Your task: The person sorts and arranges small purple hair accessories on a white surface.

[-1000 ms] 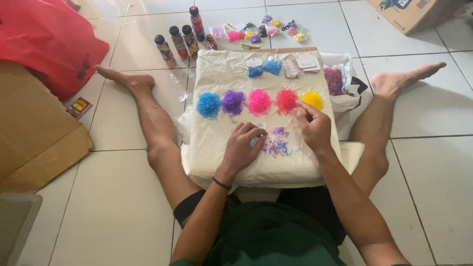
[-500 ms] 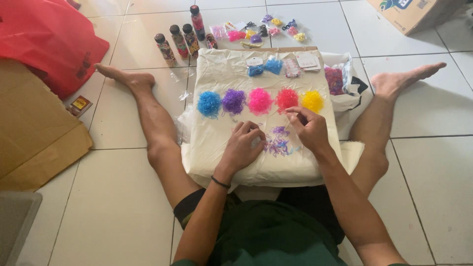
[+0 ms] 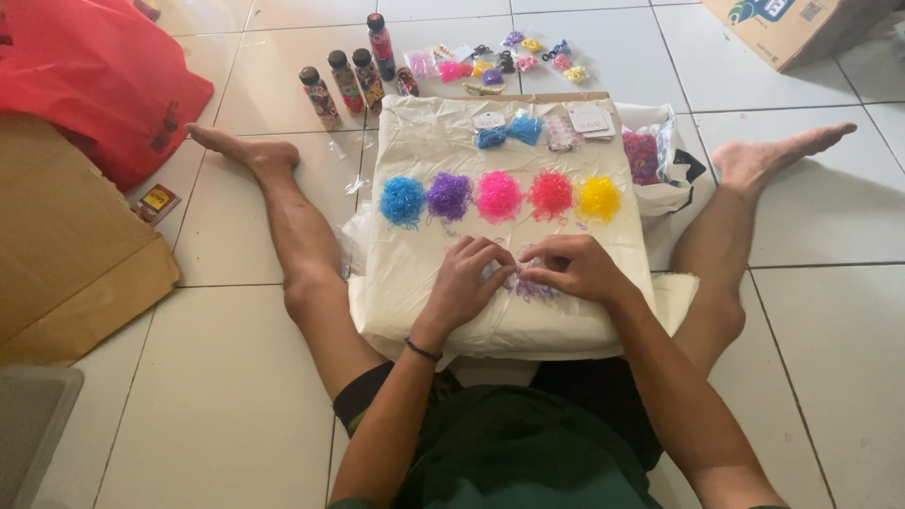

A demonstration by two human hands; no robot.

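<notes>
On the cream sheet (image 3: 424, 273), five coloured piles (image 3: 500, 196) lie beyond both hands (image 3: 518, 273), grips pinching mixed bands (image 3: 535, 290).

Cardboard box (image 3: 801, 28) far right, perhaps white tags (image 3: 589, 120)

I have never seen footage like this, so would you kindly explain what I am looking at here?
This is a single view from a camera worn on a person's head, looking down. The person sits on a tiled floor with legs spread around a cream cloth-covered board. On it lie five small heaps of tiny bands: blue, purple, pink, red and yellow. The left hand and right hand meet over a mixed heap, pinching at it. Bottles stand beyond.
</notes>
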